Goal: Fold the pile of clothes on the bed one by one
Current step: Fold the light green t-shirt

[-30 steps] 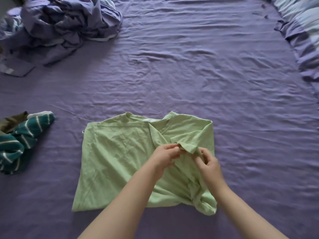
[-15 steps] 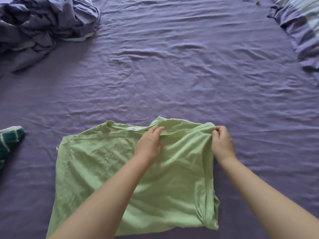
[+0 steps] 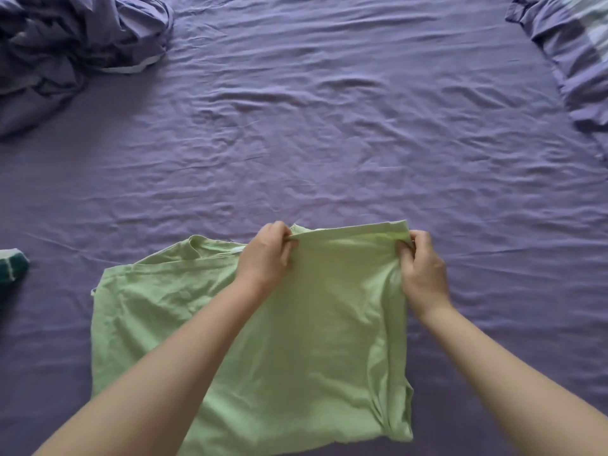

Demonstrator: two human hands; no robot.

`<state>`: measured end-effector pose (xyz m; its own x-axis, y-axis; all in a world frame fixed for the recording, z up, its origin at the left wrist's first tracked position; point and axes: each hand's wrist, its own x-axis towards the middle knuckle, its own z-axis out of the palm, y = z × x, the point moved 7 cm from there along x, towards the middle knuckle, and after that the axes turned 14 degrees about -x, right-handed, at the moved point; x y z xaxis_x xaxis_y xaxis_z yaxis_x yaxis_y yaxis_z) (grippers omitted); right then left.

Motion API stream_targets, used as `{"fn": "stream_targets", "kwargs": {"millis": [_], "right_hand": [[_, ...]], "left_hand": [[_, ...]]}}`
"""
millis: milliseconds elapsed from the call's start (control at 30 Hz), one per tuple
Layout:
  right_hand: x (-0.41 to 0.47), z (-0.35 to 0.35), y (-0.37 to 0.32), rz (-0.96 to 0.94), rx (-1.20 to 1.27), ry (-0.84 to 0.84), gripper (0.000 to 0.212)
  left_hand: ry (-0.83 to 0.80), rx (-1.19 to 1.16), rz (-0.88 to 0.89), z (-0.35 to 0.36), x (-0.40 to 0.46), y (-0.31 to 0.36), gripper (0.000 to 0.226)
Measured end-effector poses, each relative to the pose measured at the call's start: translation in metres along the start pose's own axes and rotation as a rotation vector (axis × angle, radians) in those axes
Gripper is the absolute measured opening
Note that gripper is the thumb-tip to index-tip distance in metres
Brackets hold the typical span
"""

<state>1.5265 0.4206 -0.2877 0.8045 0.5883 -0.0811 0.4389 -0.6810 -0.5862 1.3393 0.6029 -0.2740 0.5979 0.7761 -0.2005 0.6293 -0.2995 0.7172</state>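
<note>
Now you're holding the light green T-shirt [image 3: 316, 340] by its far edge, and it's lying low in your view, around six o'clock, on the purple bedsheet [image 3: 329, 143]. Your left hand [image 3: 266, 258] is pinching that folded edge at its left end, fingers curled over the cloth, thumb tucked under the hem. Your right hand [image 3: 422, 268] is gripping the right end of the same edge, fingers bunching the fabric at the corner. Between your two hands the edge is running taut and nearly straight. The shirt's right side is sitting folded over onto the body, while the left part is lying flat on the sheet, with the neckline [image 3: 210, 245] showing just left of your left hand. Over at nine o'clock, a dark green striped garment [image 3: 13, 264] is peeking in at the frame's edge, well apart from the shirt. Up at eleven o'clock a crumpled purple blanket [image 3: 72, 51] is heaped, and at one o'clock a purple pillow [image 3: 572, 54] is lying at the bed's corner.
</note>
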Motion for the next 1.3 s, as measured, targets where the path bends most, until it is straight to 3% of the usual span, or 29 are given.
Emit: {"fn": "stream_targets", "kwargs": {"millis": [100, 167, 233, 300, 433, 700, 867, 967, 1100, 1233, 1300], "right_hand": [[0.004, 0.007, 0.009, 0.092, 0.034, -0.055, 0.019], [-0.009, 0.007, 0.013, 0.105, 0.067, -0.092, 0.027], [-0.034, 0.006, 0.018, 0.09, 0.086, -0.146, 0.038], [-0.065, 0.006, 0.028, 0.086, 0.086, -0.203, 0.045], [-0.131, 0.002, 0.046, 0.122, 0.081, -0.271, 0.049], [-0.223, -0.003, 0.056, 0.221, 0.111, -0.244, 0.048], [-0.219, -0.023, 0.076, 0.214, 0.044, -0.163, 0.03], [-0.214, -0.035, 0.096, 0.237, 0.0, -0.23, 0.025], [-0.21, -0.03, 0.086, 0.21, -0.013, -0.237, 0.022], [-0.206, -0.012, 0.072, 0.276, -0.015, -0.271, 0.042], [-0.207, -0.001, 0.068, 0.327, 0.004, -0.351, 0.051]], "left_hand": [[-0.058, -0.091, -0.031, 0.016, 0.002, 0.0, 0.017], [-0.119, -0.144, -0.047, 0.034, -0.01, 0.002, 0.034], [-0.145, -0.021, -0.021, 0.055, -0.033, 0.001, 0.057], [-0.183, 0.149, 0.057, 0.078, -0.065, 0.004, 0.064], [-0.333, 0.308, 0.112, 0.12, -0.139, 0.006, 0.053], [-0.241, 0.45, 0.055, 0.133, -0.227, 0.007, 0.056], [-0.28, 0.442, -0.015, 0.141, -0.241, -0.002, 0.076], [-0.412, 0.515, 0.012, 0.154, -0.245, -0.02, 0.073], [-0.387, 0.454, 0.014, 0.147, -0.245, -0.017, 0.078], [-0.399, 0.427, 0.017, 0.147, -0.253, -0.013, 0.051], [-0.435, 0.393, 0.001, 0.148, -0.258, -0.01, 0.05]]}}
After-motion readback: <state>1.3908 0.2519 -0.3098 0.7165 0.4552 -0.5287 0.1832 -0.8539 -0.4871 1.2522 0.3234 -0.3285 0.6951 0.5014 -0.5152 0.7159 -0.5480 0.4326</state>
